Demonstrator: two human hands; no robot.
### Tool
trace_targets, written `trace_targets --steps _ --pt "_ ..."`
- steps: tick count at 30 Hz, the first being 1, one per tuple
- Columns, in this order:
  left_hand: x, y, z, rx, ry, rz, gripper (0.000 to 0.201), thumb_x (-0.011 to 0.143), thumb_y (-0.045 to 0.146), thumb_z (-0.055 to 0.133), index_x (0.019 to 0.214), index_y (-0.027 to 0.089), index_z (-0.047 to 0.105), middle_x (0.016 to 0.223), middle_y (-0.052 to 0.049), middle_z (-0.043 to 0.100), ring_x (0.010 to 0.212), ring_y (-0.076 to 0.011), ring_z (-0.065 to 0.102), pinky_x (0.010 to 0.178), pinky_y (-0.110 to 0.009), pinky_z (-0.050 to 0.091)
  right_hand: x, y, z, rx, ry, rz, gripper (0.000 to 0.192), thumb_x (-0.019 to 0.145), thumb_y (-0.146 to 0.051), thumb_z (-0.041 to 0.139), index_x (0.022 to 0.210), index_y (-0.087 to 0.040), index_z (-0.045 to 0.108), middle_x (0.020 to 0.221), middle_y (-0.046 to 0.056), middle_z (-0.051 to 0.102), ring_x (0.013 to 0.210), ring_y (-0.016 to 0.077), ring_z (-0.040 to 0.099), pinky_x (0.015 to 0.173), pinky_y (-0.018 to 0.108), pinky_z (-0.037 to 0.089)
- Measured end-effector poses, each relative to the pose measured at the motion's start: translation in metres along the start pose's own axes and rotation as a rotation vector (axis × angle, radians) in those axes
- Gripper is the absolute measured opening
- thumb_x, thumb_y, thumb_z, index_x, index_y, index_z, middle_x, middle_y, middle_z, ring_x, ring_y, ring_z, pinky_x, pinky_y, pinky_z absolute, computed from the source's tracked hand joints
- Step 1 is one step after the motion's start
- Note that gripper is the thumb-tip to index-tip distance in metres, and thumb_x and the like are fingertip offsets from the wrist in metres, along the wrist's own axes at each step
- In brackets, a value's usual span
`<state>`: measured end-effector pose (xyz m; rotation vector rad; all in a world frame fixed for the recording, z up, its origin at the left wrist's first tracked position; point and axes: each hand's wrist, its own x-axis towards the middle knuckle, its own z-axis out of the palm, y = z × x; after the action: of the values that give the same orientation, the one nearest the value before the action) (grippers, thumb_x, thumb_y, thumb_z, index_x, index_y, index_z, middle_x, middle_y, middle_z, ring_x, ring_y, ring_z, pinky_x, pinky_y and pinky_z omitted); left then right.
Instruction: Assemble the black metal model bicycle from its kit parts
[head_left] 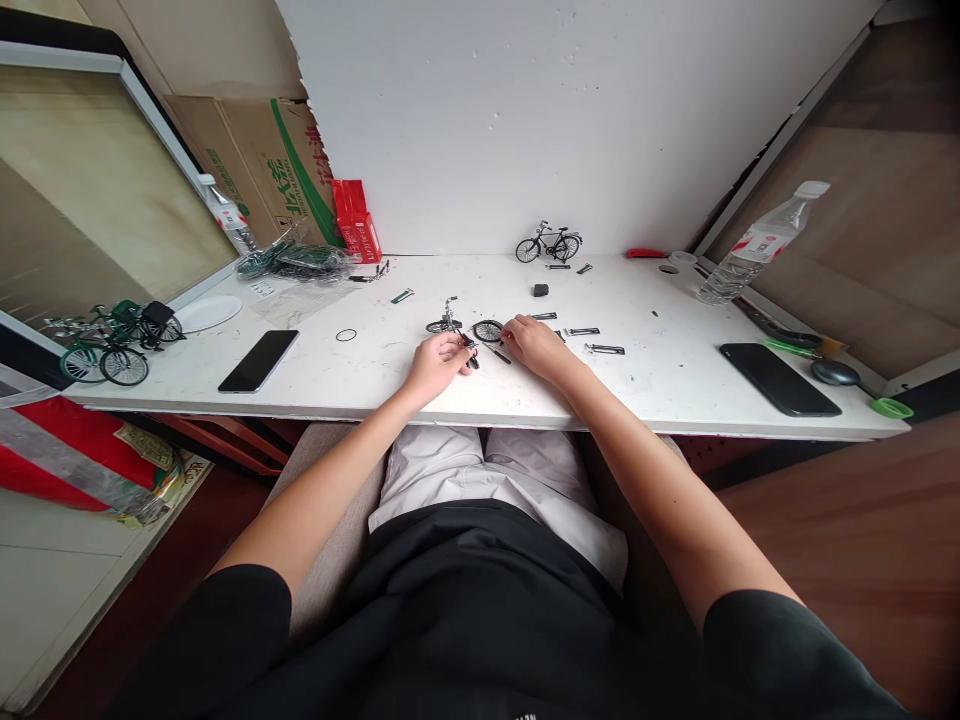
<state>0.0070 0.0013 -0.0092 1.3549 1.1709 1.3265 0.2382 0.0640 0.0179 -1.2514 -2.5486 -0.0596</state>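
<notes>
My left hand (439, 362) is closed around a partly built black model bicycle (450, 318). Its silver handlebar and front wheel stick out past the fingers, while the palm hides some of the frame. Just right of it a loose spoked wheel (487, 330) lies on the white table. My right hand (534, 346) rests beside that wheel with its fingertips bent together and down; whatever they pinch is hidden. A thin dark rod (499, 355) lies between the two hands. Several narrow black parts (604, 349) are spread to the right of my right hand.
A finished black model bicycle (550, 242) stands at the back wall, with a small black block (541, 290) before it. Green and black model bicycles (120, 340) stand far left, near a phone (259, 361). Another phone (780, 379) and a water bottle (765, 245) are right.
</notes>
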Motion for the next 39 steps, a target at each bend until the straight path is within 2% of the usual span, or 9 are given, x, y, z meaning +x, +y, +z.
trace_targets --steps 7,16,22,26,31,34,36,39 --pt "0.001 -0.004 -0.001 0.011 -0.011 0.013 0.036 0.087 0.037 0.091 0.104 0.014 0.070 0.095 -0.009 0.081 0.067 -0.0157 0.077 0.070 -0.029 0.059 -0.002 -0.001 -0.006 0.040 0.023 -0.038 0.026 0.108 -0.016 0.055 0.113 -0.013 0.080 0.112 0.016 0.078 0.105 0.0285 0.068 0.091 0.036 0.045" --pt "0.001 -0.004 -0.002 0.009 -0.021 0.017 0.034 0.087 0.036 0.091 0.104 0.014 0.071 0.096 -0.009 0.081 0.067 -0.0158 0.077 0.071 -0.029 0.060 -0.002 -0.002 -0.004 0.050 0.025 -0.053 0.032 0.114 -0.019 0.044 0.121 -0.010 0.074 0.117 0.018 0.074 0.106 0.0285 0.065 0.092 0.035 0.045" --pt "0.004 -0.009 -0.003 0.008 -0.023 0.034 0.038 0.086 0.040 0.092 0.103 0.015 0.070 0.096 -0.009 0.082 0.067 -0.0154 0.076 0.070 -0.029 0.060 -0.001 -0.002 -0.002 0.016 0.019 -0.045 0.027 0.110 -0.016 0.048 0.116 -0.012 0.073 0.113 0.018 0.075 0.103 0.0291 0.066 0.091 0.036 0.045" --pt "0.004 -0.010 -0.003 0.008 -0.022 0.040 0.039 0.085 0.041 0.093 0.103 0.016 0.069 0.095 -0.009 0.081 0.067 -0.0157 0.076 0.070 -0.029 0.060 0.000 -0.003 -0.001 0.022 0.067 -0.030 0.021 0.104 -0.016 0.052 0.111 -0.013 0.072 0.108 0.016 0.075 0.102 0.0298 0.065 0.092 0.037 0.045" --pt "0.003 -0.008 -0.002 0.008 -0.027 0.031 0.037 0.086 0.040 0.092 0.103 0.016 0.069 0.095 -0.008 0.081 0.067 -0.0160 0.077 0.070 -0.029 0.059 -0.002 0.000 0.003 -0.008 0.131 0.088 0.021 0.102 -0.020 0.054 0.107 -0.015 0.073 0.112 0.020 0.076 0.111 0.0365 0.061 0.096 0.046 0.044" --pt "0.002 -0.008 -0.003 0.021 -0.023 0.028 0.038 0.086 0.040 0.092 0.103 0.016 0.069 0.096 -0.009 0.082 0.067 -0.0162 0.077 0.069 -0.029 0.059 -0.002 0.006 0.007 -0.047 0.103 0.184 0.023 0.100 -0.021 0.054 0.106 -0.014 0.075 0.119 0.025 0.075 0.118 0.0425 0.058 0.097 0.053 0.043" --pt "0.002 -0.007 -0.003 0.023 -0.020 0.025 0.038 0.086 0.041 0.092 0.103 0.016 0.069 0.096 -0.009 0.082 0.067 -0.0162 0.077 0.069 -0.029 0.059 -0.003 0.009 0.010 -0.054 0.076 0.228 0.025 0.100 -0.020 0.053 0.109 -0.014 0.075 0.123 0.026 0.073 0.119 0.0438 0.057 0.098 0.055 0.044" --pt "0.003 -0.007 -0.003 0.017 -0.026 0.024 0.038 0.086 0.041 0.092 0.104 0.016 0.069 0.096 -0.009 0.082 0.067 -0.0159 0.077 0.070 -0.028 0.059 -0.002 0.010 0.011 -0.033 0.087 0.231 0.033 0.099 -0.019 0.052 0.124 -0.014 0.073 0.130 0.025 0.069 0.121 0.0428 0.056 0.099 0.055 0.045"
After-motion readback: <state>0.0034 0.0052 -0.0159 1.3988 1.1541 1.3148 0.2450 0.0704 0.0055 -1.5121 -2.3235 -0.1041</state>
